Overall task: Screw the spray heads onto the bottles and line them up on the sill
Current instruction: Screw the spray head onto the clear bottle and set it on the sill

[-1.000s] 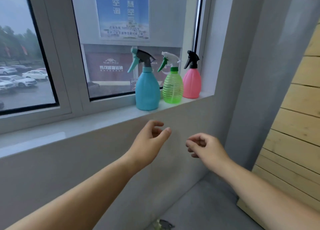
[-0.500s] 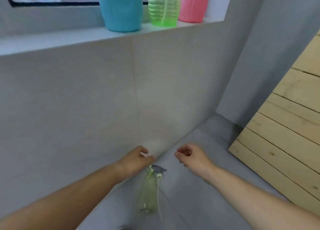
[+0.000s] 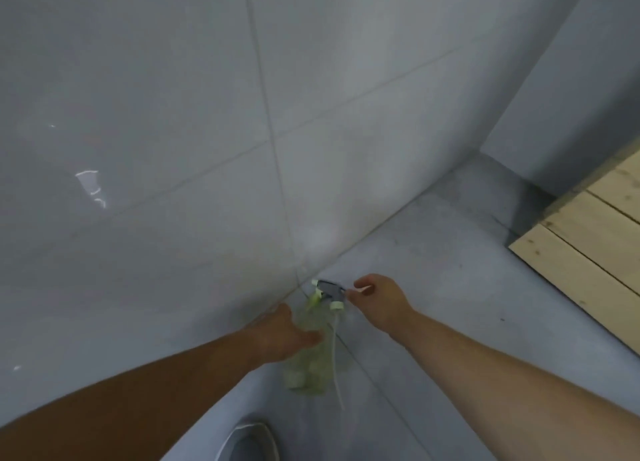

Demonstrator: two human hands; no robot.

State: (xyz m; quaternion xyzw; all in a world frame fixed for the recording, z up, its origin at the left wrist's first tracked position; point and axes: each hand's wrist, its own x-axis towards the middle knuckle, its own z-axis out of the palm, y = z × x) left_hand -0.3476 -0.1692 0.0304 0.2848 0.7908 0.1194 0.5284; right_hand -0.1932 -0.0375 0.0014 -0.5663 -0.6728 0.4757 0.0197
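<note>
Lying bottle [image 3: 308, 360] tight against wall [image 3: 173, 114]

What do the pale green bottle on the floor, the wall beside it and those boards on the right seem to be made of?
Bottle: probably thin clear plastic, since the floor shows through its green tint. Wall: looks like glazed grey tile, with glossy glare patches and straight grout lines. Boards: pale unfinished-looking wood, with visible grain, knots and plank seams.
</note>
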